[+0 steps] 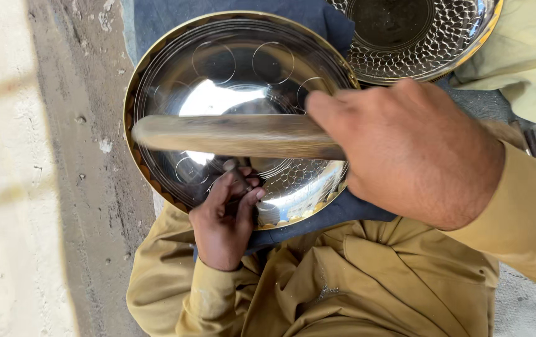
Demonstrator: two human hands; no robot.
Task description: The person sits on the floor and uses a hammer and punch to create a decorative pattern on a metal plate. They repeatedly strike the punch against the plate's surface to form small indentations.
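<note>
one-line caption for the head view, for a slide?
Left hand holds a small punch on a shiny metal bowl; right hand grips a wooden mallet.

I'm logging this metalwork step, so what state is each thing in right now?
Left hand: gripping a small punch, tip on the plate.
Right hand: gripping a wooden mallet, raised, blurred.
Near plate: partly dimpled, mostly smooth.
Far plate: dimpled all round.
Blue cloth: under near plate.
</note>
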